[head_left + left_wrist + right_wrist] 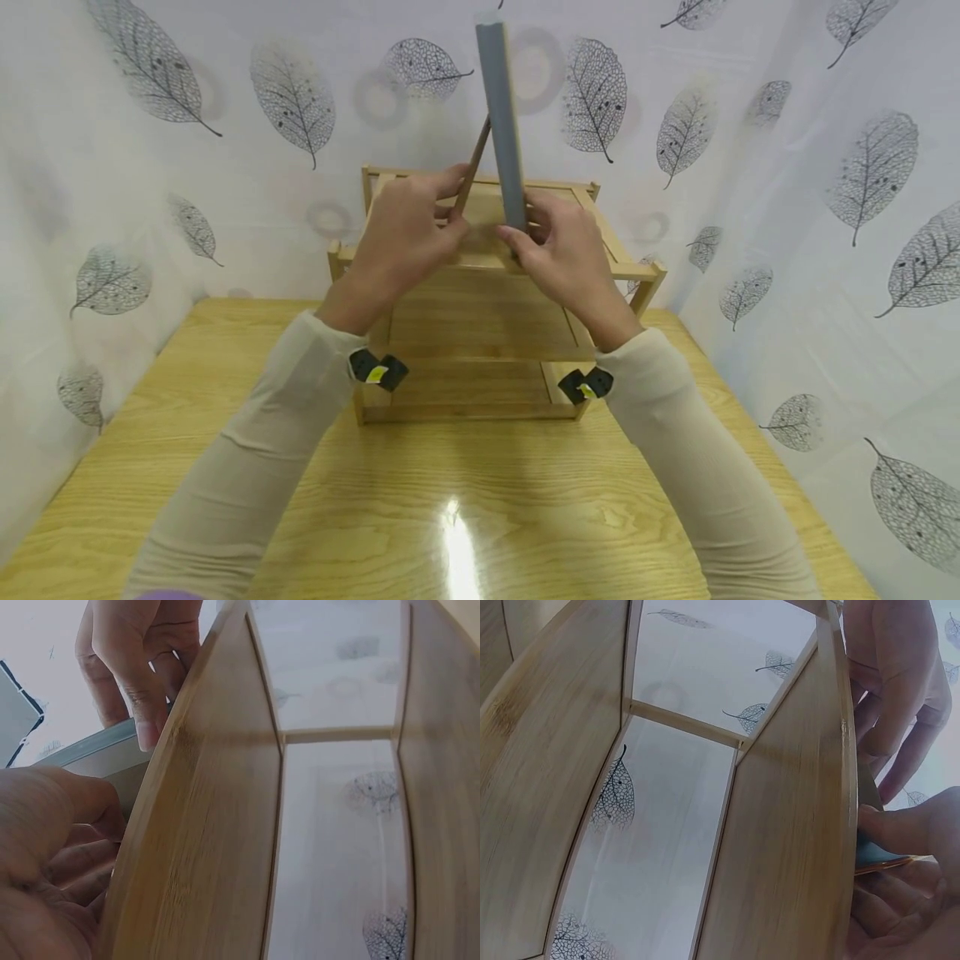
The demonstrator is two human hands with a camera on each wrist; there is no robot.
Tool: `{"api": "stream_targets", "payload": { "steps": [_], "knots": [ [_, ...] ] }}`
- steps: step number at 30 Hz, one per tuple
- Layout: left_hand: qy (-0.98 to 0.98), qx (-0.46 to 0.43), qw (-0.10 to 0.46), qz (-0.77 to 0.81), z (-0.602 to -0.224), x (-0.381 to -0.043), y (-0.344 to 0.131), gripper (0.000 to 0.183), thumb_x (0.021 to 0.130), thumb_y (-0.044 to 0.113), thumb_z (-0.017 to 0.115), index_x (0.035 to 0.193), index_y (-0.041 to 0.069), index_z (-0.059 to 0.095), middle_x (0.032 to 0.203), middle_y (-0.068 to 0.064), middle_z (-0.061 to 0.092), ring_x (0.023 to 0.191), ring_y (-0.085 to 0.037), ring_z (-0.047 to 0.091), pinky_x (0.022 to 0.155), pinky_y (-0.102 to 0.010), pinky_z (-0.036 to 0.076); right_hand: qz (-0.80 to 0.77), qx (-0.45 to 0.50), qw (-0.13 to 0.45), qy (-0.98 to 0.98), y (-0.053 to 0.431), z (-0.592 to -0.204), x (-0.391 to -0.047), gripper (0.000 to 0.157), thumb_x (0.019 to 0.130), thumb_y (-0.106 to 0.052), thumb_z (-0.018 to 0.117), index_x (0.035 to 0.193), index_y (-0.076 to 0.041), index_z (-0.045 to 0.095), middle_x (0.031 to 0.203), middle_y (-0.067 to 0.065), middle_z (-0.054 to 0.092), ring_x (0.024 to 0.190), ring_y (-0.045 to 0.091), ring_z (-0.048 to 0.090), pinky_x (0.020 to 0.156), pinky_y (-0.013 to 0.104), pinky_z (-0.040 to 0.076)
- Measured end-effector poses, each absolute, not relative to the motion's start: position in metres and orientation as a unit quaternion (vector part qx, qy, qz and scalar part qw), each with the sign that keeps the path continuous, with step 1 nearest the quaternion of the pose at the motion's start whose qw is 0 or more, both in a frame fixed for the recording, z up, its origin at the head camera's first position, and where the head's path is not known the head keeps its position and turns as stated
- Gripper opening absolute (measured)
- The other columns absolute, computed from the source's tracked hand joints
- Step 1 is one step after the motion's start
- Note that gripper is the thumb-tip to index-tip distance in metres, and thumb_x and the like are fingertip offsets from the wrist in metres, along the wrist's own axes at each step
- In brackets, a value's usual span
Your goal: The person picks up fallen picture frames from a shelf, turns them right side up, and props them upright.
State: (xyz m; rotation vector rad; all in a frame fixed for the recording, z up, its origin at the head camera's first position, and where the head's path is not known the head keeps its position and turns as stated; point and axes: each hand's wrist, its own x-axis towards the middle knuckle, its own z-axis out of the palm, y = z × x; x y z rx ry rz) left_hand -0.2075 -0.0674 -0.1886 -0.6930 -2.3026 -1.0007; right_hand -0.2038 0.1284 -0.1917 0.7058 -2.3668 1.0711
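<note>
Two hands meet above the top tier of a bamboo rack (pixel 487 333), each gripping its own thing. The left hand (pixel 408 242) has its fingers (pixel 450 179) curled round the lower end of a thin wooden stick (pixel 472 167); the right hand (pixel 562 254) pinches the foot of a grey flat bar (pixel 501 117) between thumb and curled fingers. In the right wrist view those fingers (pixel 900 832) press on a thin teal-and-orange edge just beside the rack's side panel (pixel 795 825).

No brand, label or writing can be read on the bar, the stick or the rack.

The grey bar stands almost upright, its long axis running from the right hand up toward the top of the head view, leaning slightly left. The stick slants up and to the right from the left hand, and its upper end meets the bar's left edge, so the two form a narrow peak over the rack.

Both forearms wear pale sleeves (pixel 285 433), with a black-and-yellow clip (pixel 378 371) at each wrist. The rack sits on a light wooden counter (pixel 450 517), toward its far edge, in front of a white curtain printed with grey leaves (pixel 150 167).
</note>
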Motion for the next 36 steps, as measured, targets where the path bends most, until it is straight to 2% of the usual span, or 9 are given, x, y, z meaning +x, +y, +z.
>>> {"api": "stream_targets", "payload": {
  "steps": [8,30,32,36],
  "knots": [
    [-0.851,-0.26,0.274,-0.364,-0.1891,-0.2068,-0.0686,0.05,0.09,-0.005,0.06,0.14,0.002,0.059,0.13,-0.016,0.066,0.103,-0.029,0.072,0.082,-0.033,0.061,0.376,0.252,0.227,-0.863,0.129,-0.1907,-0.2036,0.03,0.093,-0.009,0.073,0.119,0.004,0.067,0.113,0.019,0.073,0.099,0.028,0.074,0.083,0.035,0.061],
    [-0.856,-0.262,0.285,-0.343,-0.1892,-0.2073,-0.0718,0.046,0.09,-0.005,0.059,0.135,0.005,0.065,0.127,-0.015,0.068,0.104,-0.029,0.072,0.083,-0.034,0.061,0.358,0.259,0.233,-0.866,0.1278,-0.1903,-0.2024,0.031,0.094,-0.01,0.073,0.122,0.003,0.067,0.112,0.018,0.074,0.097,0.027,0.074,0.083,0.035,0.061],
    [-0.857,-0.259,0.285,-0.343,-0.1893,-0.2064,-0.0725,0.046,0.091,-0.005,0.059,0.135,0.005,0.065,0.129,-0.015,0.067,0.101,-0.029,0.073,0.08,-0.033,0.062,0.359,0.257,0.231,-0.867,0.1274,-0.1902,-0.2021,0.032,0.094,-0.01,0.073,0.123,0.003,0.067,0.113,0.018,0.073,0.098,0.028,0.074,0.083,0.035,0.061],
    [-0.86,-0.251,0.292,-0.334,-0.1883,-0.2028,-0.0739,0.045,0.091,-0.002,0.06,0.135,0.005,0.065,0.131,-0.014,0.065,0.099,-0.028,0.074,0.059,-0.029,0.058,0.356,0.255,0.231,-0.869,0.127,-0.1901,-0.2021,0.032,0.094,-0.011,0.073,0.123,0.002,0.067,0.114,0.018,0.073,0.098,0.028,0.074,0.084,0.036,0.061]
  ]
}}
